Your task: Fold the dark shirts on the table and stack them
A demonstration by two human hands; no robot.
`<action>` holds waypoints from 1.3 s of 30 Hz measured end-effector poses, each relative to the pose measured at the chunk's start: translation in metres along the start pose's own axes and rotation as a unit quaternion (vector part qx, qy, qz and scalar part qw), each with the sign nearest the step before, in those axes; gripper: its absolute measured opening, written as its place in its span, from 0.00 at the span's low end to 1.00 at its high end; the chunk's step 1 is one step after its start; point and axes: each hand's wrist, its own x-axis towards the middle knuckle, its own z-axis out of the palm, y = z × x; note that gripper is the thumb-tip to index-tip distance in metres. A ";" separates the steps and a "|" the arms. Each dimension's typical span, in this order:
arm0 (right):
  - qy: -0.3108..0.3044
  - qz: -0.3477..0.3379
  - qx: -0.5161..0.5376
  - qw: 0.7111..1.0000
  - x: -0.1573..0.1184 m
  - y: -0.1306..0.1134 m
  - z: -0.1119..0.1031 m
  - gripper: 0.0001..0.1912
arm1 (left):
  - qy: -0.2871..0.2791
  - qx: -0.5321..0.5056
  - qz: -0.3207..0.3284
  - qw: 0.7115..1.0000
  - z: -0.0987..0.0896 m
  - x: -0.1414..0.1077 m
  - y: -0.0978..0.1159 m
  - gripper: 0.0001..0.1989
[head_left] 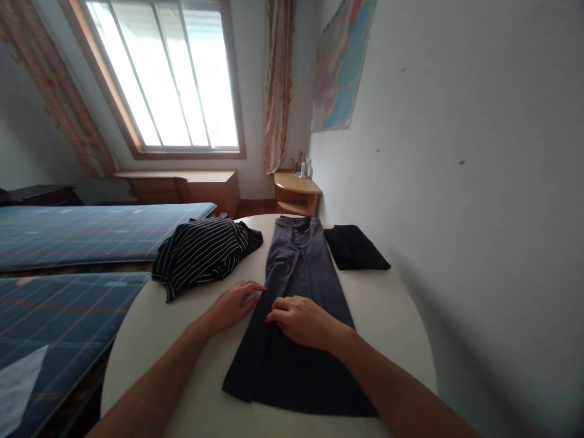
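Dark navy trousers [314, 377] with wide legs and a row of buttons near the waist lie lengthwise on the round white table [141, 340], waist end away from me. At the left edge of the cloth, my left hand [237, 304] rests with its fingers stretched out, the tips touching the fabric. My right hand [298, 319] lies over the middle of the trousers, its fingers curled and pressed together on the cloth; the fingertips are partly hidden. To the left is a crumpled black garment with white stripes [205, 249]. A folded black cloth [356, 246] sits on the right.
Beds with blue plaid mattresses [91, 234] stand at the left, with a white sheet of paper [22, 389] on the nearer one. The wall [479, 243] runs close along the right. Behind the table are a wooden corner shelf [296, 182] and a low desk [191, 176] below the window.
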 end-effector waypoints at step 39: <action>0.006 -0.062 0.021 0.998 -0.007 -0.044 -0.030 0.23 | -0.003 0.075 0.082 0.994 0.020 0.001 -0.018 0.18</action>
